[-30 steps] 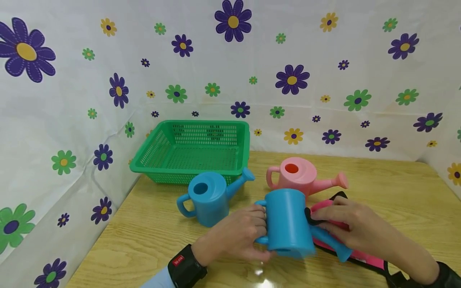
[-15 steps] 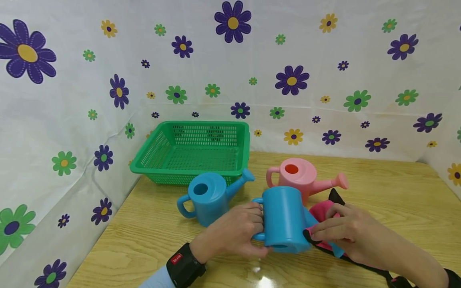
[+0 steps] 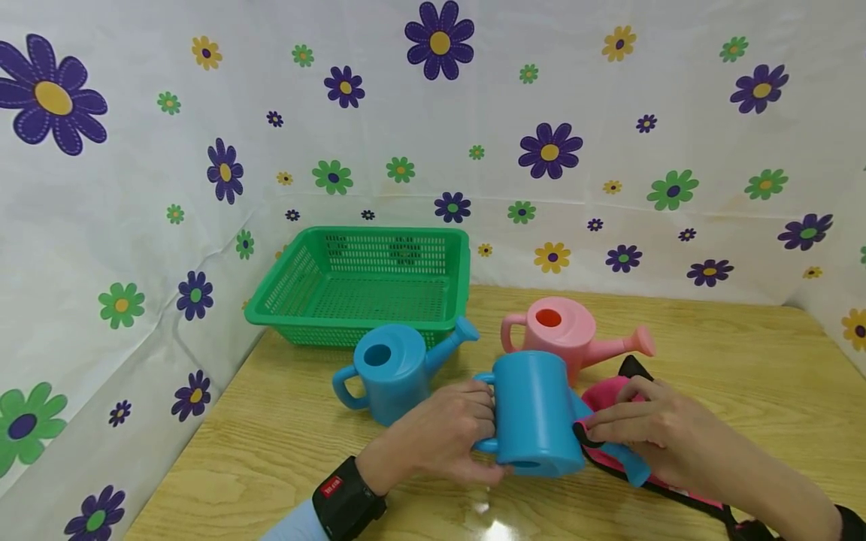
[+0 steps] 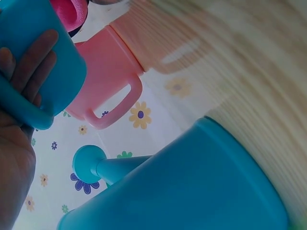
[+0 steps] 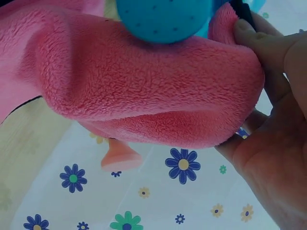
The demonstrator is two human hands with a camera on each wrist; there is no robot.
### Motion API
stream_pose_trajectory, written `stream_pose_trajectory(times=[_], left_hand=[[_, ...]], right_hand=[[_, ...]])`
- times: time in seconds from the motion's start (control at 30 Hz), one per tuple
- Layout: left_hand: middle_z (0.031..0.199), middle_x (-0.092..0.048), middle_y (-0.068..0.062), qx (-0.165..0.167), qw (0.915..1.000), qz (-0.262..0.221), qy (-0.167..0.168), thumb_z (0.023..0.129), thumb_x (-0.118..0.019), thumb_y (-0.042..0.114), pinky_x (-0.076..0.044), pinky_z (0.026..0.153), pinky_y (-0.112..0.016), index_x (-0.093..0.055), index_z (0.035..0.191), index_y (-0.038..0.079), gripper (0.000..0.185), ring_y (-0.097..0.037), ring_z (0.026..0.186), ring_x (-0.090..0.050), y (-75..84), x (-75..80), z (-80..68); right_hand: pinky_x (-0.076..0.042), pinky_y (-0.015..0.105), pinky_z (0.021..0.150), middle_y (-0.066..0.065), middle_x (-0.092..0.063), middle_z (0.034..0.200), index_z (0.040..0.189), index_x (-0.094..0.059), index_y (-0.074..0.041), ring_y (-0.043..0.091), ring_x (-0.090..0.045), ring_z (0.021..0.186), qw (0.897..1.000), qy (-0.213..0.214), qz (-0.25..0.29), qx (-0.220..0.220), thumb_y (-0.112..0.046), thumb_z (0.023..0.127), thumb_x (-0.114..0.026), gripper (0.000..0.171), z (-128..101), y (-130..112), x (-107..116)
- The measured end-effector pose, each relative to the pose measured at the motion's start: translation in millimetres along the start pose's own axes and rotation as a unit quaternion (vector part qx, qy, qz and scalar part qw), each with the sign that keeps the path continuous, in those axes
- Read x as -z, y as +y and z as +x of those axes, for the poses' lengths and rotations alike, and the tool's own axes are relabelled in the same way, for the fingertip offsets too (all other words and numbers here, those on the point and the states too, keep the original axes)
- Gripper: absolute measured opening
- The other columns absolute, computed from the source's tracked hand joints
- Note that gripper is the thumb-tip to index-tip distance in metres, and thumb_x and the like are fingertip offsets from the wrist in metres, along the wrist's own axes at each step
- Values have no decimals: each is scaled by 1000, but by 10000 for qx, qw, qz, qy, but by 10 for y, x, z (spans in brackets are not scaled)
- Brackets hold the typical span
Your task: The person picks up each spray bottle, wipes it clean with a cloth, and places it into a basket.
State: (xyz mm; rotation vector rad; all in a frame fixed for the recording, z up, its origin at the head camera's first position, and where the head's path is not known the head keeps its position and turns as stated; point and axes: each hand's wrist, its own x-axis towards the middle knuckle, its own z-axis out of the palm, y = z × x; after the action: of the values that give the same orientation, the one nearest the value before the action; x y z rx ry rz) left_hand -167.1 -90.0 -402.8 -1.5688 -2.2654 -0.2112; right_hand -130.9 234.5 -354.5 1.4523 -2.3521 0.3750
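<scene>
My left hand (image 3: pixel 446 439) is curled round the loop handle of the blue watering can (image 3: pixel 534 413), lower centre of the head view, with the fingers threaded through the handle. The can is smooth hard plastic, a plain cylinder tipped over so its base faces the camera. In the left wrist view my fingers (image 4: pixel 33 57) lie flat against its wall, upper left.

My right hand (image 3: pixel 652 432), lower right of centre, pinches a pink fleece cloth (image 3: pixel 609 394) against the can's spout side, thumb and fingertips closed on it. The cloth is soft with a deep fuzzy pile and a black trim edge. In the right wrist view it bulges across the frame, folded under the spout's round perforated rose (image 5: pixel 163 19) at top centre.

A second blue can (image 3: pixel 392 368) stands upright left of centre, with a domed top and a round fill hole. A pink can (image 3: pixel 561 330) stands behind the held one. A green mesh basket (image 3: pixel 304 263), rectangular and perforated, sits behind, upper left of the wood-grain table (image 3: pixel 744 361). The backdrop is a flower-print sheet (image 3: pixel 609 113).
</scene>
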Motion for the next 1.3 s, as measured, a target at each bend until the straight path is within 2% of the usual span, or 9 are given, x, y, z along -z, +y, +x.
stream_pose_trajectory(times=[0.1,0.2,0.3,0.5,0.6,0.77,0.93,1.1,1.3], left_hand=[[64,-56,13,-109,9999,-45,70,84,-73,53,-48,99,-25,-57,65,23,40,-6,78,-55,16,-2,15],[64,-58,13,-191,9997,-132,120,84,-75,52,-47,98,-25,-58,64,22,39,-6,76,-54,38,3,26],[64,-57,13,-211,9996,-171,108,84,-76,51,-47,99,-25,-60,65,22,38,-6,76,-53,59,13,31],[63,-54,13,-158,9999,-13,0,86,-73,53,-46,100,-25,-59,64,21,40,-6,76,-51,66,16,28],[63,-53,14,-146,9999,48,12,86,-71,54,-46,99,-24,-58,64,22,41,-6,75,-51,57,13,29],[62,-52,13,-140,9998,109,1,87,-70,55,-46,97,-24,-57,63,22,43,-6,74,-50,58,5,20],[62,-52,13,-9,9999,81,-85,86,-70,55,-47,99,-25,-58,64,22,42,-7,76,-51,52,19,-6],[61,-51,13,99,9999,73,-94,85,-71,55,-47,94,-25,-58,66,22,40,-7,75,-50,18,43,-25],[61,-50,13,225,9997,23,-90,85,-71,54,-46,90,-25,-59,65,22,41,-7,77,-51,-15,65,-63]], right_hand=[[-56,33,75,-9,-79,103,106,-80,-22,15,-66,91,9992,129,-328,-172,-1,57,-95,56,4,35,-7],[-52,22,69,-10,-78,102,108,-80,-22,11,-55,87,9974,189,-505,-484,2,60,-93,55,17,46,-13],[-51,20,68,-10,-78,102,109,-80,-23,8,-52,86,9957,143,-615,-685,3,64,-89,52,25,55,-24],[-51,25,69,-13,-77,101,106,-80,-24,9,-53,85,9968,97,-607,-521,7,64,-84,52,16,80,-49],[-52,30,71,-14,-77,101,104,-79,-25,11,-55,86,9969,-55,-598,-499,9,64,-81,52,-1,89,-46],[-54,37,74,-15,-76,98,102,-79,-25,16,-58,89,9955,-332,-603,-652,10,64,-81,51,-56,81,-38],[-51,33,73,-20,-73,96,98,-78,-29,10,-52,87,9946,-383,-590,-760,8,66,-82,49,-126,41,-38],[-50,33,72,-22,-72,96,95,-76,-32,8,-50,88,9938,-483,-564,-830,4,67,-84,46,-172,25,-35],[-47,30,71,-23,-69,96,89,-72,-35,5,-47,91,9956,-359,-293,-817,13,64,-75,54,-220,11,-30]])
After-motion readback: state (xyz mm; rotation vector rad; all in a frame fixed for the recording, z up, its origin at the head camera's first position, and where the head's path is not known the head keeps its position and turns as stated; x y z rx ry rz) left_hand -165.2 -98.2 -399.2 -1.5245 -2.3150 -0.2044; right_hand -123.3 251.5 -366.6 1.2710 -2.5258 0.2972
